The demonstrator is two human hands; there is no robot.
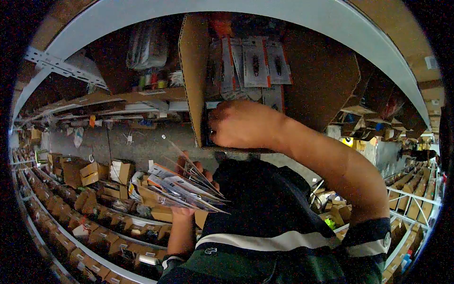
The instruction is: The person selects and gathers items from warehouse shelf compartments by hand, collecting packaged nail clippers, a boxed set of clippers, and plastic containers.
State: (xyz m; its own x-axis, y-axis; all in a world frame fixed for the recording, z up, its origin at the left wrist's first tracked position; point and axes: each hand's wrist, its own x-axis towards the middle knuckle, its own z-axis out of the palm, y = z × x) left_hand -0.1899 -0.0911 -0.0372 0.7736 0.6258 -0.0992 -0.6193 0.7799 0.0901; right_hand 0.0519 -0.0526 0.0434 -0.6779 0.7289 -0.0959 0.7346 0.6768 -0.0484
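Note:
My left hand is closed around a fanned stack of flat blister packs with white and orange printing, held low on the left in front of my dark striped shirt. My right hand reaches into an open cardboard box, near its left wall and front corner. Its fingers curl downward, and what they hold, if anything, is hidden. Deeper in the box stand several similar carded packs with orange edges, each showing a small dark item behind clear plastic.
A white metal shelf beam arches over the box. Clear plastic packages and thread-like spools sit on the shelf to the left. Rows of cardboard bins line racks below left, and more white racking stands at right.

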